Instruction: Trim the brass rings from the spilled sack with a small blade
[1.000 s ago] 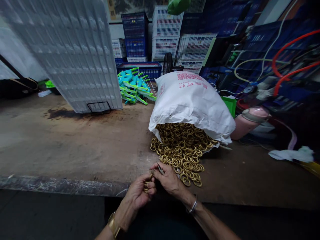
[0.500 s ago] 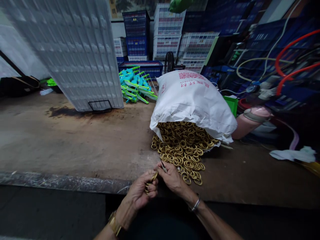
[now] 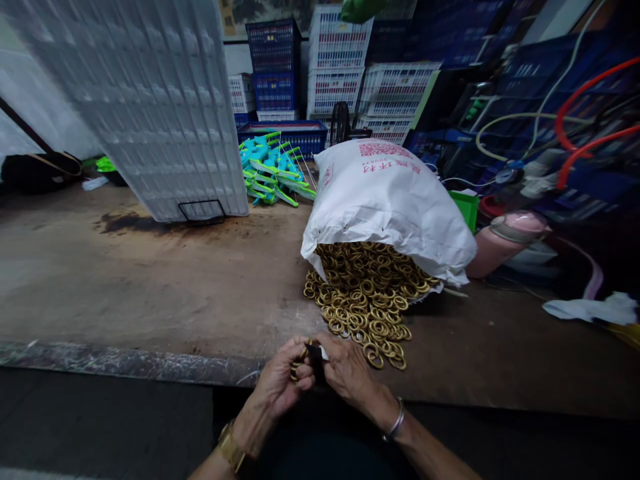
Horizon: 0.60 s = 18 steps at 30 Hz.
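My left hand is closed around several brass-coloured rings near the table's front edge. Close beside it, my right hand grips a small dark, flat, blade-like tool with a pale part by the fingers. The tool's tip meets the rings at my left fingertips; whether it presses on one is hard to see. Just beyond my hands, a heap of loose rings spills from the mouth of a white woven sack lying on its side.
The brown wooden table has a worn front edge. A translucent ribbed panel stands at left on a black wire stand. Behind are turquoise-green plastic pieces and stacked crates. A pink bottle and red hoses are at right.
The tool in my right hand has turned, so its wide dark face now shows instead of a thin edge, and it lies against the left fingertips. My left hand has barely moved.
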{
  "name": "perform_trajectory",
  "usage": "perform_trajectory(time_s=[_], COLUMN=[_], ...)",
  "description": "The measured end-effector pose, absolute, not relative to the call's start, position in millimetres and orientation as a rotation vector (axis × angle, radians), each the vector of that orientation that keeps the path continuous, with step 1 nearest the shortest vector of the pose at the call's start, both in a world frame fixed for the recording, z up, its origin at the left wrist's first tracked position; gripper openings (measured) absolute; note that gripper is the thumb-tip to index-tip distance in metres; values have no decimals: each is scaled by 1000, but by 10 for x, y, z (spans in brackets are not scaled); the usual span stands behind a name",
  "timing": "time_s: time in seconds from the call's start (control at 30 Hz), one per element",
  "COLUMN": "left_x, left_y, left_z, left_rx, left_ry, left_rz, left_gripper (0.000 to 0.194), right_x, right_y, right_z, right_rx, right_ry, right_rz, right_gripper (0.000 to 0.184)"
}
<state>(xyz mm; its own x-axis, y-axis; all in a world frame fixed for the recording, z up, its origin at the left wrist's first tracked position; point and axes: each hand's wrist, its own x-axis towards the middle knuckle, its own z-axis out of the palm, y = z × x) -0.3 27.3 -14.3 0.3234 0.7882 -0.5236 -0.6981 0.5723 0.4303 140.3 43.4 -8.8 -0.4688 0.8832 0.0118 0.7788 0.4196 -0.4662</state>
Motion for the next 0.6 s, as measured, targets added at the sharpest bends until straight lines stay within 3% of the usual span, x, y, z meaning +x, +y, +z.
perform_trajectory(time_s=[0.2, 0.4, 0.6], left_x=[-29, -196, -631], left_y=[198, -149, -442], left_z=[-79, 73, -467], left_rx=[221, 387, 297], left_ry=[767, 699, 996], left_rz=[950, 654, 622], left_gripper=[23, 12, 13], right_x=[1410, 1461, 1547], right_y=[461, 520, 596], right_z=[-94, -209, -265], right_rx=[-1516, -1570, -1607], right_ry=[-2472, -2392, -2171], right_rz=[515, 414, 306], right_gripper=[27, 28, 36])
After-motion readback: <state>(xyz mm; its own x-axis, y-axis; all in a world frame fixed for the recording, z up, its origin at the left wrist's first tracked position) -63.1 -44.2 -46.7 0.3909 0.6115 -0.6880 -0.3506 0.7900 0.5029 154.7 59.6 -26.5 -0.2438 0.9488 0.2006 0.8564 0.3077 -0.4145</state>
